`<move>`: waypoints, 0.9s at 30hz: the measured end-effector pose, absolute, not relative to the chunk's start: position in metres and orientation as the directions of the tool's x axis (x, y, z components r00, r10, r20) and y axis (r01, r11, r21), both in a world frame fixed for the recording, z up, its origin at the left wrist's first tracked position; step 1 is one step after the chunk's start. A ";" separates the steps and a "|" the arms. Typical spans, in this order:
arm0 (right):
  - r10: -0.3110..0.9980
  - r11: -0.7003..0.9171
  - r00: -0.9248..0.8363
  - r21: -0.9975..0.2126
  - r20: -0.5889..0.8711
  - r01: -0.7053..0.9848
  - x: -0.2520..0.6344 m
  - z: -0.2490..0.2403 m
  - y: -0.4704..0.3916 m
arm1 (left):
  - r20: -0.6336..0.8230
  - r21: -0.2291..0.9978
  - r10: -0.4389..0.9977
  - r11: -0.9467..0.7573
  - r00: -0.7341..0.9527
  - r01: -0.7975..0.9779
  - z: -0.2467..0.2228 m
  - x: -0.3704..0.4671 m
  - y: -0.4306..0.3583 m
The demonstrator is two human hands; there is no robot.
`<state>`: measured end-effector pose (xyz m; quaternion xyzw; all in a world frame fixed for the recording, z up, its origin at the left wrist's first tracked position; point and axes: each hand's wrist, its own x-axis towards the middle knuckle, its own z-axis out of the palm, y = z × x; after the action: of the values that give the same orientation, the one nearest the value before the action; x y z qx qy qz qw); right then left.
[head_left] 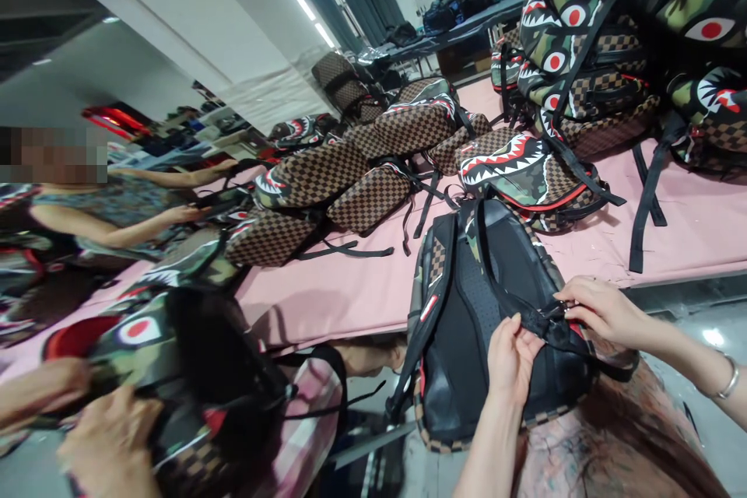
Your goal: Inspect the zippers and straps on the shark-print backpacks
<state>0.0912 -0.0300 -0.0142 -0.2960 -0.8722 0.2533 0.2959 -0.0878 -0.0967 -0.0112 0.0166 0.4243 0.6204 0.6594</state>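
A black backpack (467, 327) with checkered edging leans against the pink table's edge, its padded back and straps facing me. My left hand (513, 354) is closed on the lower part of the right-hand strap (534, 319), thumb and fingers pinched together. Just right of it, my right hand (592, 311) pinches the same strap near its buckle, at the backpack's right side. What lies between the fingertips is partly hidden. A bracelet circles my right wrist.
Checkered shark-face bags (315, 171) lie along the pink table (338, 292), with a tall pile (589, 85) at the right. At lower left, another person's hands (110, 436) handle a camouflage bag (204, 373). A further person (110, 210) works at far left.
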 end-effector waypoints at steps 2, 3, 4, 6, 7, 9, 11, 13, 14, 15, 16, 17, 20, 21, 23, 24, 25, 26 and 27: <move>0.649 0.722 -0.663 -0.576 0.373 0.382 0.087 -0.013 -0.030 | -0.538 0.558 0.831 0.225 -0.142 -0.799 -0.012 -0.088 -0.097; 0.638 0.735 -0.675 -0.555 0.370 0.390 0.085 -0.011 -0.030 | -0.539 0.562 0.829 0.223 -0.148 -0.796 -0.012 -0.087 -0.097; 0.629 0.745 -0.687 -0.535 0.364 0.399 0.084 -0.009 -0.030 | -0.541 0.565 0.827 0.223 -0.153 -0.794 -0.012 -0.087 -0.097; 0.621 0.754 -0.702 -0.511 0.349 0.413 0.082 -0.005 -0.029 | -0.547 0.568 0.822 0.223 -0.161 -0.792 -0.013 -0.087 -0.097; 0.624 0.752 -0.701 -0.510 0.346 0.417 0.082 -0.003 -0.028 | -0.548 0.569 0.820 0.222 -0.164 -0.792 -0.013 -0.087 -0.098; 0.634 0.743 -0.687 -0.524 0.355 0.415 0.082 -0.003 -0.026 | -0.547 0.572 0.820 0.220 -0.167 -0.790 -0.012 -0.087 -0.098; 0.628 0.749 -0.681 -0.530 0.377 0.397 0.084 -0.004 -0.025 | -0.543 0.570 0.825 0.224 -0.157 -0.790 -0.013 -0.087 -0.097; 0.593 0.778 -0.705 -0.501 0.389 0.378 0.085 -0.005 -0.023 | -0.542 0.567 0.827 0.229 -0.149 -0.791 -0.014 -0.088 -0.097; 0.567 0.799 -0.727 -0.474 0.389 0.370 0.086 -0.004 -0.022 | -0.545 0.566 0.826 0.232 -0.147 -0.791 -0.014 -0.088 -0.097; 0.538 0.822 -0.749 -0.440 0.387 0.362 0.087 -0.003 -0.021 | -0.547 0.567 0.824 0.232 -0.150 -0.791 -0.014 -0.088 -0.097; 0.508 0.843 -0.770 -0.404 0.385 0.355 0.087 -0.001 -0.020 | -0.548 0.569 0.822 0.232 -0.154 -0.789 -0.015 -0.088 -0.097; 0.481 0.863 -0.787 -0.368 0.386 0.347 0.088 0.001 -0.019 | -0.548 0.570 0.822 0.235 -0.152 -0.787 -0.015 -0.088 -0.097; 0.412 0.905 -0.825 -0.280 0.388 0.320 0.088 0.009 -0.015 | -0.545 0.568 0.828 0.250 -0.131 -0.784 -0.016 -0.088 -0.096; 0.395 0.913 -0.836 -0.264 0.382 0.311 0.089 0.011 -0.013 | -0.546 0.567 0.828 0.254 -0.126 -0.784 -0.016 -0.088 -0.096; 0.376 0.919 -0.853 -0.265 0.362 0.293 0.088 0.014 -0.010 | -0.551 0.567 0.825 0.257 -0.128 -0.782 -0.016 -0.088 -0.096; 0.377 0.914 -0.859 -0.292 0.348 0.283 0.088 0.014 -0.009 | -0.555 0.570 0.821 0.255 -0.137 -0.781 -0.016 -0.088 -0.096; 0.381 0.902 -0.862 -0.339 0.333 0.268 0.087 0.013 -0.007 | -0.558 0.572 0.817 0.253 -0.144 -0.780 -0.016 -0.088 -0.097; 0.387 0.882 -0.865 -0.403 0.319 0.246 0.086 0.012 -0.006 | -0.559 0.575 0.815 0.250 -0.151 -0.779 -0.016 -0.088 -0.097; 0.392 0.853 -0.867 -0.473 0.307 0.219 0.086 0.011 -0.004 | -0.560 0.577 0.814 0.248 -0.155 -0.778 -0.016 -0.088 -0.097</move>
<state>0.0856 -0.0042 0.0107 -0.1622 -0.9415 0.2168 0.2004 -0.0880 -0.0972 -0.0160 0.0200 0.4496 0.6128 0.6496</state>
